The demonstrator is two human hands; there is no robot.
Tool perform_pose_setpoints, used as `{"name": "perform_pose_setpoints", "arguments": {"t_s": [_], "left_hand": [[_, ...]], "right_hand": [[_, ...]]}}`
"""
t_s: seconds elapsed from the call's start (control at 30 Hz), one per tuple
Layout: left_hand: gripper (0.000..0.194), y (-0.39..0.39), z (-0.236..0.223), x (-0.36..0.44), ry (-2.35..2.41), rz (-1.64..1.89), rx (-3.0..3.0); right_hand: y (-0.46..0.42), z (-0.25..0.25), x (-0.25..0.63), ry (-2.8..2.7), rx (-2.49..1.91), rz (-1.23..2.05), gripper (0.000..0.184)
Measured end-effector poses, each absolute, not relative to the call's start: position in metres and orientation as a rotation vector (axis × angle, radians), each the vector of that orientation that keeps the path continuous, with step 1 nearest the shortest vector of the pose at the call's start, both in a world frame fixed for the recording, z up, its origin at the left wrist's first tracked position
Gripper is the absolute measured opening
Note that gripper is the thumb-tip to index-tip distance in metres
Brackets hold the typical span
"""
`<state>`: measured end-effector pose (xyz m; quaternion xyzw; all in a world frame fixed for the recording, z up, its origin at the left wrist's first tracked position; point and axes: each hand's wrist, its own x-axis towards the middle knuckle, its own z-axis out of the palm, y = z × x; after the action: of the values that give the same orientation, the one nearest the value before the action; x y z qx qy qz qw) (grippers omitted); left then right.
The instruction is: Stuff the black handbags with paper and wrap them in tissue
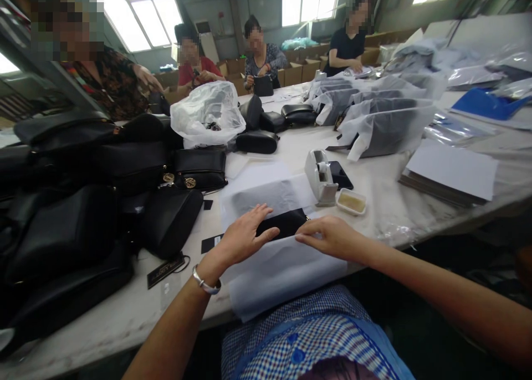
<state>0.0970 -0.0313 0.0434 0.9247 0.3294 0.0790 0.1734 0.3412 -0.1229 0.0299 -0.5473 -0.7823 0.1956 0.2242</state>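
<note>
Lettering shows on the black hang tag [165, 270], but none of it reads clearly.

For the wearer, one left hand [242, 234] and one right hand [333, 237] are counted, two in total; one black article [284, 226] is counted between them. One bracelet [205, 283], one white dispenser [315, 178], one dark phone [341, 175], one small dish [339, 200] and one stack of boards [451, 172] are also counted. Two round gold medallions [190, 183] are identified. Four co-workers [343, 49] are registered. The black bags [64, 230] heaped at left overlap, so their exact number cannot be determined
</note>
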Motion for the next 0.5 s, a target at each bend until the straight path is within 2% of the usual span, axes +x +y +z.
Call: {"name": "perform_pose_setpoints", "arguments": {"t_s": [0.2, 0.27, 0.33, 0.4, 0.43, 0.5], "left_hand": [[0.075, -0.029, 0.063, 0.098, 0.871, 0.067, 2.701], [0.061, -0.032, 0.058, 0.104, 0.962, 0.121, 2.756], [0.042, -0.033, 0.049, 0.109, 1.092, 0.202, 2.765], [0.037, -0.031, 0.041, 0.112, 1.182, 0.279, 2.749], [0.037, -0.030, 0.038, 0.113, 1.207, 0.308, 2.742], [0.033, -0.026, 0.033, 0.112, 1.234, 0.359, 2.734]], "right_hand": [[-0.058, 0.047, 0.351, -2.211, -1.676, 0.758, 0.044], [-0.046, 0.048, 0.353, -2.246, -1.667, 0.767, 0.044], [-0.044, 0.047, 0.353, -2.233, -1.679, 0.656, 0.039], [-0.052, 0.045, 0.349, -2.195, -1.663, 0.425, 0.033], [-0.057, 0.043, 0.346, -2.192, -1.624, 0.300, 0.035], [-0.066, 0.038, 0.341, -2.243, -1.500, 0.106, 0.054]]}}
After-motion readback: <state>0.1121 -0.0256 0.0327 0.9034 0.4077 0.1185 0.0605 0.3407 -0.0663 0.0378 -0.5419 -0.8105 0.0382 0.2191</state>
